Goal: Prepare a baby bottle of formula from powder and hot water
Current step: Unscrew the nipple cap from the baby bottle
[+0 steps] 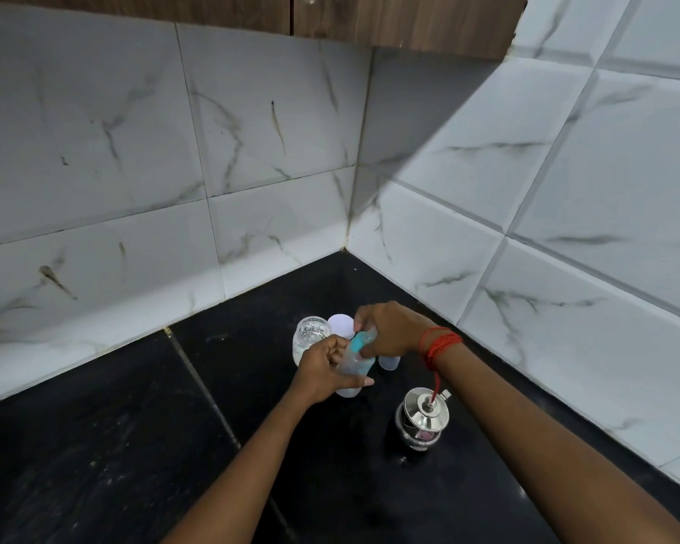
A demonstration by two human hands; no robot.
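Note:
A pale translucent baby bottle with a teal collar leans over the black counter near the corner. My left hand wraps the bottle's body. My right hand grips the teal collar and the top from above, hiding the nipple. Behind the bottle stands a clear glass jar with white powder low inside. A white round lid lies beside the jar. A small pale cap sits on the counter under my right wrist.
A shiny steel kettle with a knobbed lid stands on the counter at the right, under my right forearm. Marble-look tiled walls close the corner behind and to the right. Wooden cabinets hang above.

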